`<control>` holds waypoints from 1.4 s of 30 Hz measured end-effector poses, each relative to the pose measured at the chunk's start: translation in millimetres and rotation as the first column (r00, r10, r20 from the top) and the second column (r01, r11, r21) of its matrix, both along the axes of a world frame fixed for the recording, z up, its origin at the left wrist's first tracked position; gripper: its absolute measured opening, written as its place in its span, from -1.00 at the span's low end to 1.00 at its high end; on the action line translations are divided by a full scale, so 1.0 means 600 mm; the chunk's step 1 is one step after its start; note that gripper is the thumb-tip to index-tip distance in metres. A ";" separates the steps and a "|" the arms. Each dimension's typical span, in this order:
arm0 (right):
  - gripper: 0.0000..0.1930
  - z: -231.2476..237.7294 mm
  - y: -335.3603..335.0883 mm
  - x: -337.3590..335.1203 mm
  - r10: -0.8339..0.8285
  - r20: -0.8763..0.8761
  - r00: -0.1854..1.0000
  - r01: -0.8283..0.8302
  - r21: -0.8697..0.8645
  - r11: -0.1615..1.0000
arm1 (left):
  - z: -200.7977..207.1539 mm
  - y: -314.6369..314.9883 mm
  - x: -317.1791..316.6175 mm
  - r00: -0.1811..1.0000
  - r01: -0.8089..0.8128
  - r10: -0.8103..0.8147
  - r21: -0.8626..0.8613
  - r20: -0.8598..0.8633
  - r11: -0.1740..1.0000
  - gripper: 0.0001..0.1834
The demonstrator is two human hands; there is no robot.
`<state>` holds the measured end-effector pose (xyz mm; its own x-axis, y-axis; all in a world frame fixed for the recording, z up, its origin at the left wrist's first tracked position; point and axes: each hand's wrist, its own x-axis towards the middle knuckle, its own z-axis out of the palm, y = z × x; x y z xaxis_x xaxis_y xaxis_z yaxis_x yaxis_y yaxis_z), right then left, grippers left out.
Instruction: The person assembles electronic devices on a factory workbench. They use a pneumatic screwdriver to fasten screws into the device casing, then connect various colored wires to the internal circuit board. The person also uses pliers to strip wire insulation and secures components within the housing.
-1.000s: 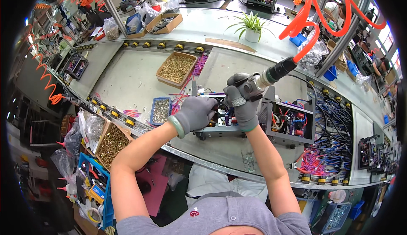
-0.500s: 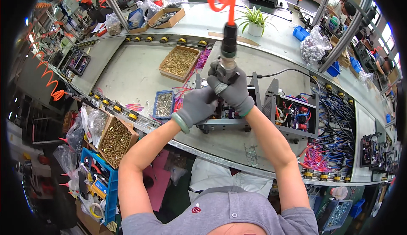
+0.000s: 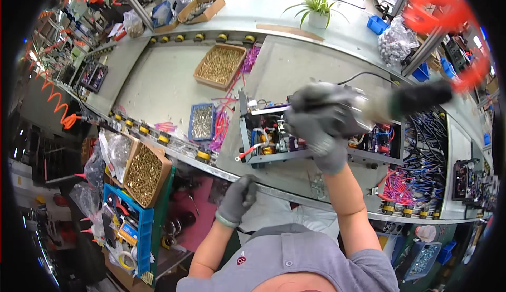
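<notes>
My right hand (image 3: 319,126), in a grey glove, is closed round a powered screwdriver (image 3: 369,105) whose dark body lies blurred and tipped to the right over an open metal chassis (image 3: 263,142) full of wires and parts. A red coiled hose (image 3: 448,23) runs up from the tool. My left hand (image 3: 237,200), also gloved, hangs below the bench's front edge, fingers curled, with nothing seen in it.
A blue tray of screws (image 3: 201,122) lies left of the chassis, a cardboard box of brass parts (image 3: 219,66) behind it, another such box (image 3: 143,172) off the bench's left. Bundles of coloured wires (image 3: 421,165) lie right. A potted plant (image 3: 316,7) stands far back.
The screwdriver, upright over the chassis half a second ago, has swung down to the right. My left hand has left the chassis and dropped below the bench edge.
</notes>
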<state>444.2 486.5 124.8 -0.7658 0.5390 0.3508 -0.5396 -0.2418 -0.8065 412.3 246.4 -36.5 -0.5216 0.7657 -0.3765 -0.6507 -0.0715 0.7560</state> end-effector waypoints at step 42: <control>-0.58 -0.021 0.005 0.194 -0.508 -0.131 0.851 0.470 -0.242 0.849 | 0.063 0.035 -0.021 0.266 -0.642 0.096 -0.102 -0.959 0.760 -0.66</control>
